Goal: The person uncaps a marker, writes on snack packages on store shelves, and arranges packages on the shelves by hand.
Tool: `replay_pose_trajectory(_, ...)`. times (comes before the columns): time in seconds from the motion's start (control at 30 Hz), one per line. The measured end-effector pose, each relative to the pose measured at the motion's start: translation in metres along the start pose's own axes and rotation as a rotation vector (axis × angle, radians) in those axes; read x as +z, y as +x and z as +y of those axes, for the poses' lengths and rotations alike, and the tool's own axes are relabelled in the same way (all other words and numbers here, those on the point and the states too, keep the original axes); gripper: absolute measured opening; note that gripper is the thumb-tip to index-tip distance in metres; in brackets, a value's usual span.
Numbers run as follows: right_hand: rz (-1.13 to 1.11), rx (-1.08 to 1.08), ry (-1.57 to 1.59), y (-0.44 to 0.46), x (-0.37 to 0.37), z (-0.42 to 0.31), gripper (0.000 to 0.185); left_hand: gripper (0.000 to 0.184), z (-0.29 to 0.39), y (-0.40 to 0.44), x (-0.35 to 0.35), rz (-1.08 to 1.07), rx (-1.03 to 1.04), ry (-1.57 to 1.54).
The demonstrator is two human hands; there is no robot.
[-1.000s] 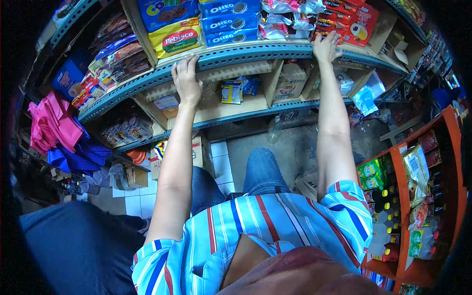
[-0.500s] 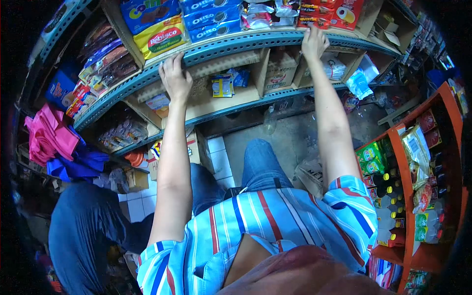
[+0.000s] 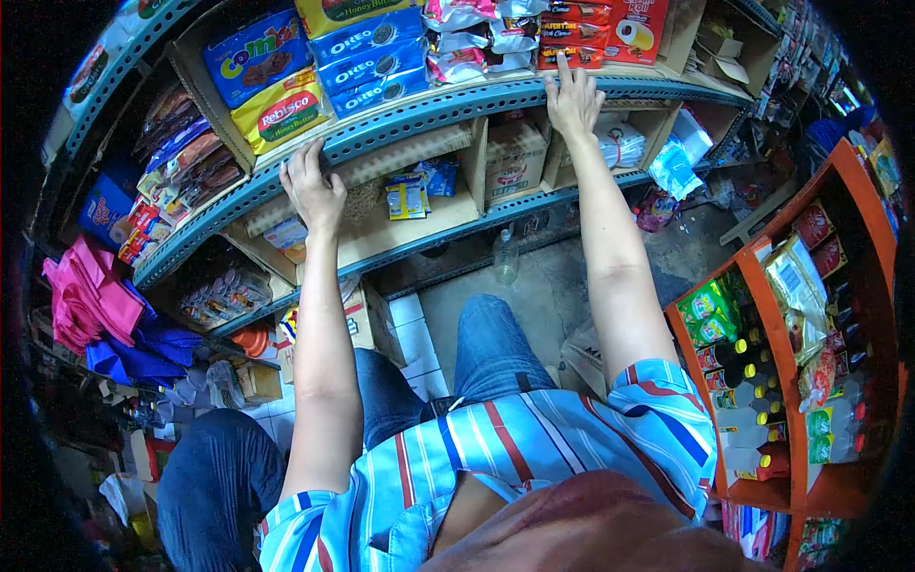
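The left hand point(image 3: 313, 189), fingers loosely spread, rests on a perforated blue-green metal shelf edge point(image 3: 405, 117) below a yellow Rebisco pack point(image 3: 279, 114). The right hand point(image 3: 575, 103), likewise spread, lies at that edge, index finger toward shiny red wafer packs point(image 3: 577, 36). Below is grey concrete floor point(image 3: 555, 276); rightward, an orange bottle rack point(image 3: 761, 491).

Long blue-green perforated metal shelf rail point(image 3: 438, 111); left hand point(image 3: 313, 191) and right hand point(image 3: 575, 103) laid across it, well apart. Just behind rail: glossy red plastic wafer packs point(image 3: 586, 34), stacked, contact with right fingertips unclear. Also behind rail, near left hand: rectangular yellow Rebisco pack point(image 3: 283, 112).
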State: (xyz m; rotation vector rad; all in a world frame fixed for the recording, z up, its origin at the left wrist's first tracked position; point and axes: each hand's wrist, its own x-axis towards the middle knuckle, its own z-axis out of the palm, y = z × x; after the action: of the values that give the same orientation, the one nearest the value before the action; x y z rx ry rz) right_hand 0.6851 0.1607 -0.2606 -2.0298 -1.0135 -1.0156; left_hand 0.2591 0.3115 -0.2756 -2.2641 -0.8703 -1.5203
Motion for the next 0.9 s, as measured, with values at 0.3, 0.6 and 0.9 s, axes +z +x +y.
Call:
replay_pose_trajectory(0.3, 0.037, -0.022, 0.062, -0.003, -0.001, 0.003, 0.051, 0.067, -0.001, 0.0, 0.003, 0.01, -0.005, 0.005)
replay_pose_trajectory(0.6, 0.084, -0.027, 0.134, -0.009, 0.002, 0.005, 0.041, 0.065, 0.003, 0.0, 0.003, 0.024, -0.015, -0.003)
replay_pose_trajectory(0.9, 0.166, -0.049, 0.197, -0.017, 0.009, 0.007, 0.04, 0.066, 0.002, 0.0, 0.005, 0.03, -0.016, -0.002)
